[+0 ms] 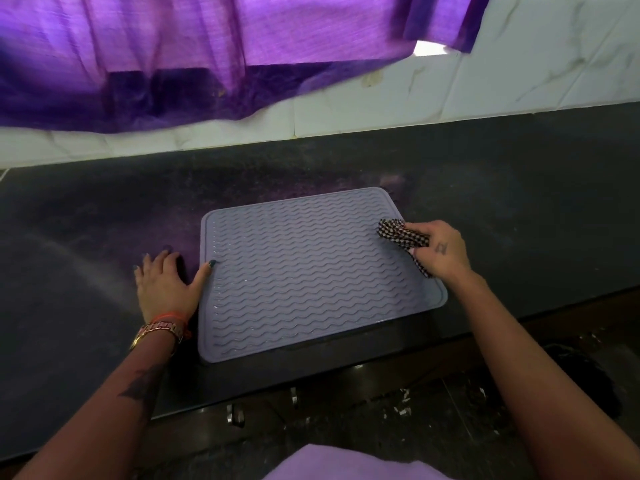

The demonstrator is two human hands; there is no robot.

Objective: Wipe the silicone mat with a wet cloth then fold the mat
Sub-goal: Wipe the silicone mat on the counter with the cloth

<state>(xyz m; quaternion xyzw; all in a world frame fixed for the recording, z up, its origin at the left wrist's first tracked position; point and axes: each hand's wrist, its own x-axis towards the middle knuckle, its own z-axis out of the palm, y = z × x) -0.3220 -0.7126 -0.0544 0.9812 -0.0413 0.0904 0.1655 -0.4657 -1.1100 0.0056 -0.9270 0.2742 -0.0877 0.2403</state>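
Purple curtain [207, 46] hangs across the upper left of frame, above a white tiled wall [519, 81]. Dark counter [86, 220] spans mid-frame. Grey ridged mat [304, 271] lies flat at centre, unfolded, near counter's front edge. Left hand [166, 285]: open, palm down on counter, thumb tip touching mat's left edge. Right hand [440, 251]: closed around bunched checked cloth [401, 237] at mat's right edge.

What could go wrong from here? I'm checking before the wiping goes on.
The mat overhangs the counter front edge, and only the left hand's thumb touches it, so a hard wipe might slide it off. The cloth is bunched in the right hand, so it may miss the wavy grooves.
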